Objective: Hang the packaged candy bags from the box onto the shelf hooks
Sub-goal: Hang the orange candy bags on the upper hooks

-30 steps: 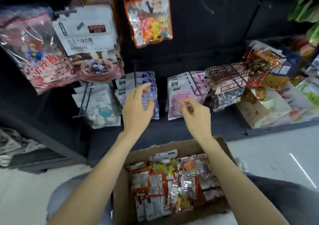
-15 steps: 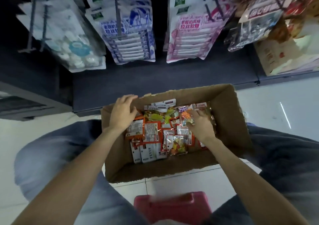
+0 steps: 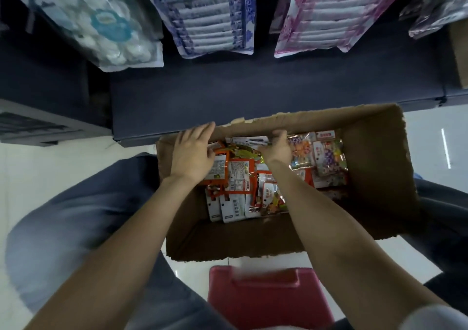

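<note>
Both hands down in the cardboard box, which sits on the floor between the knees. Left hand lies flat, fingers straight, over the orange candy bags — grip open, nothing held. Right hand is curled at the far wall; whether that grip has a bag, cannot tell. Best to pinch one bag by its header hole, lift it free of its neighbours, then go for the shelf hooks above.
</note>
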